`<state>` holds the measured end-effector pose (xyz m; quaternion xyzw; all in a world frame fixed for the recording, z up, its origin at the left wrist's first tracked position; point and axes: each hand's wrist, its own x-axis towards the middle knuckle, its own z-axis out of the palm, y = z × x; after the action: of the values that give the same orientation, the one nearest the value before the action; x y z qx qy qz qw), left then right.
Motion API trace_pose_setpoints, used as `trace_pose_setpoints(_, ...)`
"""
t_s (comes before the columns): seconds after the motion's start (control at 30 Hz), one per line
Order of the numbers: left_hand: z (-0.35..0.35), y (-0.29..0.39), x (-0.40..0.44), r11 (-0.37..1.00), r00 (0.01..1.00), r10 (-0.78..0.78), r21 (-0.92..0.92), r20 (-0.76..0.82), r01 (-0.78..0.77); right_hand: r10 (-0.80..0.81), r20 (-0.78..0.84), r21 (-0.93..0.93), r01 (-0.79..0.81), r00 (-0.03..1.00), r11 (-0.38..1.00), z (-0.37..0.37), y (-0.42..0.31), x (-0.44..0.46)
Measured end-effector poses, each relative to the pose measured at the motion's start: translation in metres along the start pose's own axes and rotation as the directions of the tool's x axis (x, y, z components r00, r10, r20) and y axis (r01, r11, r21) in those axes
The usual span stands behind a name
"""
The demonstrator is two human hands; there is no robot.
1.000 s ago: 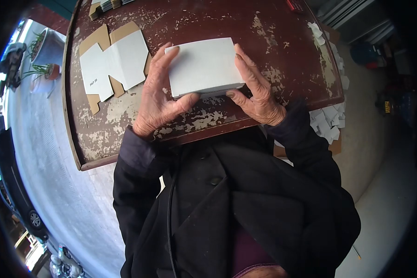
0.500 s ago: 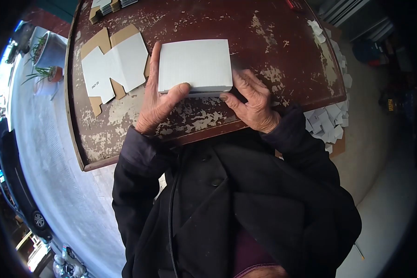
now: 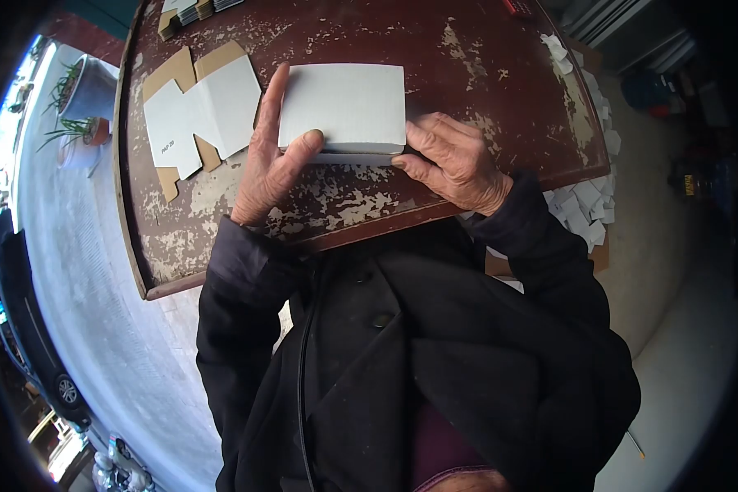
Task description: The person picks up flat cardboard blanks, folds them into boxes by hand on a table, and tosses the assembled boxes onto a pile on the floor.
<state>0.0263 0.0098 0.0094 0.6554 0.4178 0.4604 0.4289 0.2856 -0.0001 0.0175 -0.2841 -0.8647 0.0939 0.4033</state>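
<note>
A white cardboard box [image 3: 343,107] rests on the worn table, between my two hands. A narrow dark gap runs along its near edge, with a pale flap [image 3: 348,158] below it. My left hand [image 3: 272,164] is closed round the left side; its index finger stretches along the side and its thumb presses the near edge. At the near right corner, my right hand [image 3: 455,160] pinches the flap's end between thumb and fingers. To the left lies a flat, unfolded box blank [image 3: 221,102], white and brown, printed "PAP 20".
The dark red table [image 3: 344,37] has peeling paint and a raised wooden edge on its left. Stacked folded cartons [image 3: 190,15] sit at its far left. A red object [image 3: 518,7] lies at the far edge. White paper pieces [image 3: 582,209] heap beyond the right side.
The gap at the box's near edge has widened and the flap shows more. The left thumb has slid slightly left and away from me. The right hand has closed in on the corner.
</note>
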Motion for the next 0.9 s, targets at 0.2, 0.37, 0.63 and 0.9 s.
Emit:
trace_pose_setpoints(0.2, -0.002, 0.007, 0.001, 0.996, 0.999, -0.021, -0.088, 0.045, 0.025, 0.02, 0.028, 0.115, -0.023, 0.999, 0.993, -0.006, -0.001, 0.013)
trace_pose_setpoints(0.37, -0.003, 0.004, 0.001, 0.989, 0.998, -0.044, -0.136, 0.049, 0.05, 0.06, 0.051, 0.161, -0.067, 0.997, 0.985, -0.01, -0.005, 0.018)
trace_pose_setpoints(0.63, -0.001, 0.012, 0.002, 0.991, 0.996, -0.081, -0.104, 0.045, 0.085, 0.178, 0.128, 0.153, -0.196, 0.976, 0.968, -0.016, -0.016, 0.019)
trace_pose_setpoints(0.9, 0.001, 0.015, 0.002, 0.995, 0.996, -0.084, -0.049, 0.023, 0.085, 0.172, 0.153, 0.05, -0.181, 0.973, 0.982, -0.012, -0.024, 0.019)
